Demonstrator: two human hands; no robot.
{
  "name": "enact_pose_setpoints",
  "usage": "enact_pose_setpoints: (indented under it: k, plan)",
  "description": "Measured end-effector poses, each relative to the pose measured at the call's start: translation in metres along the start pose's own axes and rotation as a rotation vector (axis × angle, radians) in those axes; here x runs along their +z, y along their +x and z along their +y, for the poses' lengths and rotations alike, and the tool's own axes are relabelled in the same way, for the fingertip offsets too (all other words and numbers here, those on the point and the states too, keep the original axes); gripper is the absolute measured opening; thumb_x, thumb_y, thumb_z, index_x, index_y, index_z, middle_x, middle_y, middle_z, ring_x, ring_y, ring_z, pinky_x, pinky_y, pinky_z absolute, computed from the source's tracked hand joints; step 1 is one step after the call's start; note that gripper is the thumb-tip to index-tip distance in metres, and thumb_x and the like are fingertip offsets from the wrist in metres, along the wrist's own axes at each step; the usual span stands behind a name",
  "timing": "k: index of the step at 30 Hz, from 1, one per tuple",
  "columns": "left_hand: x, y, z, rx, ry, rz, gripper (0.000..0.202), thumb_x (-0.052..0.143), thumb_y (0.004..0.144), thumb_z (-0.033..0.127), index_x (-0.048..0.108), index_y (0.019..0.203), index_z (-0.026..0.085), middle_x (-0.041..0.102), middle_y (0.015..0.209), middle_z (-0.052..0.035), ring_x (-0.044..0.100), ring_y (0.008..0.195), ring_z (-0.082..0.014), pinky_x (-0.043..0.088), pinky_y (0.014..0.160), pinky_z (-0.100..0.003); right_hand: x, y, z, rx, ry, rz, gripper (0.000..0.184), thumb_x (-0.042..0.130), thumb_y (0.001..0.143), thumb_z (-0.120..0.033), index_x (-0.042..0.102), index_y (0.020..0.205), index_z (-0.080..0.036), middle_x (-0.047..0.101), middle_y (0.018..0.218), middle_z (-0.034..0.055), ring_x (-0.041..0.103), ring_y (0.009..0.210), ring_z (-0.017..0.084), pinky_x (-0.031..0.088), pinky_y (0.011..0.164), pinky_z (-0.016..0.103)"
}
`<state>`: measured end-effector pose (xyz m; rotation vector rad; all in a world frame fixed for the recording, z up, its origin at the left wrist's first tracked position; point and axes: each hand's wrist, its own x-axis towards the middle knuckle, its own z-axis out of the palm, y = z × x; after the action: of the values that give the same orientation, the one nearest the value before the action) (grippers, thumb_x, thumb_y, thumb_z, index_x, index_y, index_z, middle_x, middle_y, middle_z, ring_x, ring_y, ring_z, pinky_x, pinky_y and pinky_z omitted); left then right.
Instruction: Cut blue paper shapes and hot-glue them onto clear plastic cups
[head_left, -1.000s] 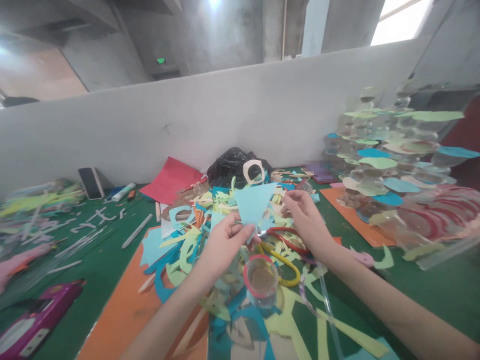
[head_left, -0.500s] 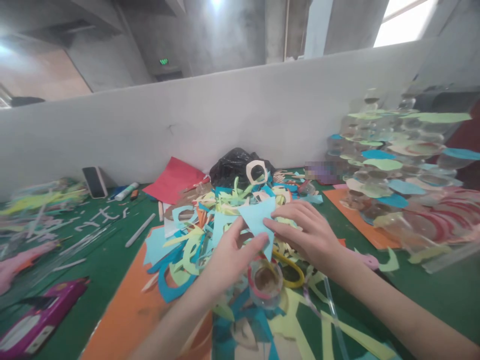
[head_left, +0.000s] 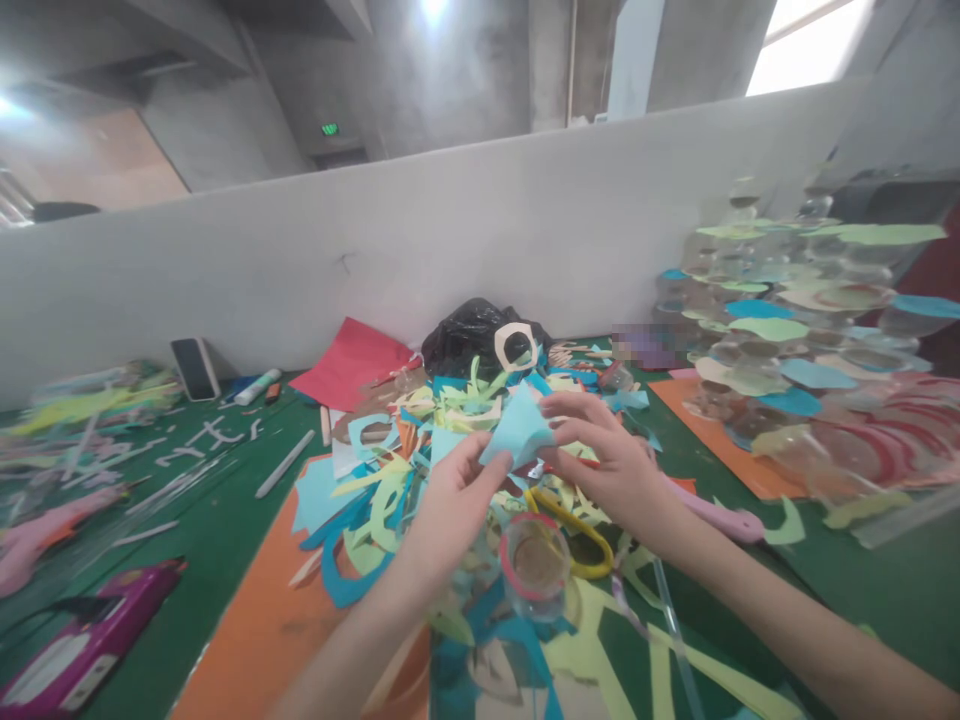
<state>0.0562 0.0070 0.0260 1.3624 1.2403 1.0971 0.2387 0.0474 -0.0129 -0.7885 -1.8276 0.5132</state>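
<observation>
Both my hands hold one light blue paper piece (head_left: 517, 430) above a heap of coloured paper scraps (head_left: 420, 440). My left hand (head_left: 450, 500) pinches its lower left edge. My right hand (head_left: 607, 460) grips its right side with curled fingers, and the paper bends into a curve between them. Just below my hands stands a small clear cup with a red rim (head_left: 534, 560). Scissors with yellow and red handles (head_left: 577, 530) lie beside the cup, partly under my right hand.
A black plastic bag (head_left: 472, 335) and a red sheet (head_left: 349, 365) lie at the back by the white partition. Stacked clear cups with paper discs (head_left: 795, 340) fill the right. Orange sheets (head_left: 255, 610), a phone (head_left: 193, 368), a glue stick (head_left: 255, 387) and a magenta tool (head_left: 82, 640) are on the green mat.
The flat blue triangle was held up by my left hand; my right hand came onto it, and now both hands curl it into a bent shape.
</observation>
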Motion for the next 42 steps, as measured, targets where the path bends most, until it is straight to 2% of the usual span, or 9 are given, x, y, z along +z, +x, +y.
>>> enact_pose_setpoints:
  k: [5, 10, 15, 19, 24, 28, 34, 38, 42]
  plan:
    - [0.002, -0.003, -0.001, 0.062, 0.107, 0.005, 0.020, 0.056, 0.090, 0.037, 0.065, 0.096, 0.020, 0.070, 0.089, -0.0022, 0.060, 0.076, -0.0157, 0.048, 0.075, -0.026, 0.007, 0.004, -0.004, 0.397, 0.400, -0.069, 0.023, 0.062, 0.088, -0.046, 0.065, 0.086, -0.024, 0.067, 0.100, 0.0046, 0.065, 0.094, 0.020, 0.054, 0.082, 0.035]
    - [0.003, -0.003, 0.001, 0.062, 0.122, -0.029, 0.024, 0.054, 0.091, 0.039, 0.065, 0.104, 0.021, 0.071, 0.091, -0.0024, 0.060, 0.077, -0.0163, 0.048, 0.077, -0.026, 0.008, 0.003, -0.007, 0.461, 0.507, -0.056, 0.027, 0.065, 0.084, -0.048, 0.059, 0.080, -0.023, 0.061, 0.076, -0.0025, 0.061, 0.073, 0.016, 0.052, 0.072, 0.030]
    - [-0.004, 0.003, -0.001, 0.003, 0.067, -0.029, 0.034, 0.059, 0.089, 0.046, 0.066, 0.108, 0.019, 0.068, 0.087, -0.0020, 0.060, 0.074, -0.0163, 0.048, 0.071, -0.026, 0.001, 0.001, -0.009, 0.152, 0.240, -0.169, 0.008, 0.057, 0.092, -0.028, 0.064, 0.092, -0.025, 0.067, 0.097, 0.0037, 0.064, 0.093, 0.019, 0.053, 0.082, 0.033]
    - [-0.010, 0.005, -0.004, -0.088, 0.026, 0.003, 0.039, 0.061, 0.086, 0.051, 0.067, 0.104, 0.017, 0.062, 0.077, 0.0001, 0.053, 0.065, -0.0136, 0.044, 0.063, -0.024, -0.007, 0.001, -0.010, -0.165, -0.046, -0.172, 0.019, 0.051, 0.095, -0.017, 0.065, 0.104, -0.025, 0.069, 0.105, 0.0071, 0.065, 0.098, 0.020, 0.054, 0.084, 0.035]
    - [-0.009, 0.003, 0.000, -0.024, 0.083, -0.023, 0.030, 0.064, 0.085, 0.048, 0.068, 0.084, 0.018, 0.059, 0.074, 0.0004, 0.052, 0.070, -0.0146, 0.044, 0.069, -0.025, -0.011, 0.002, -0.008, -0.261, -0.173, -0.130, 0.017, 0.051, 0.096, -0.018, 0.066, 0.098, -0.024, 0.069, 0.104, 0.0085, 0.066, 0.096, 0.020, 0.055, 0.081, 0.033]
    - [-0.010, 0.002, 0.000, -0.033, 0.045, -0.010, 0.029, 0.067, 0.083, 0.042, 0.069, 0.102, 0.020, 0.065, 0.079, -0.0003, 0.058, 0.077, -0.0168, 0.047, 0.074, -0.027, -0.011, 0.000, -0.003, -0.263, -0.143, -0.149, 0.015, 0.051, 0.096, -0.016, 0.064, 0.097, -0.024, 0.069, 0.101, 0.0075, 0.065, 0.096, 0.020, 0.054, 0.082, 0.033]
    - [-0.011, 0.004, -0.002, -0.090, 0.021, -0.085, 0.036, 0.061, 0.087, 0.044, 0.067, 0.111, 0.019, 0.070, 0.087, -0.0028, 0.062, 0.077, -0.0169, 0.049, 0.077, -0.028, -0.008, 0.001, 0.000, -0.005, 0.054, -0.215, 0.015, 0.055, 0.092, -0.021, 0.067, 0.100, -0.026, 0.071, 0.099, 0.0051, 0.065, 0.092, 0.021, 0.054, 0.080, 0.035]
    - [-0.007, 0.002, 0.000, -0.076, 0.078, -0.075, 0.031, 0.060, 0.087, 0.042, 0.068, 0.105, 0.019, 0.072, 0.087, -0.0037, 0.063, 0.078, -0.0182, 0.048, 0.077, -0.029, -0.002, 0.004, -0.005, 0.292, 0.227, -0.188, 0.019, 0.059, 0.091, -0.040, 0.068, 0.082, -0.025, 0.069, 0.085, 0.0019, 0.064, 0.083, 0.020, 0.053, 0.069, 0.031]
    - [-0.003, 0.000, -0.002, -0.004, 0.120, -0.048, 0.029, 0.055, 0.089, 0.041, 0.066, 0.105, 0.020, 0.071, 0.103, -0.0052, 0.063, 0.087, -0.0193, 0.049, 0.082, -0.030, 0.003, 0.003, -0.008, 0.400, 0.321, -0.144, 0.028, 0.062, 0.087, -0.045, 0.060, 0.070, -0.024, 0.060, 0.071, -0.0021, 0.058, 0.069, 0.016, 0.048, 0.063, 0.028]
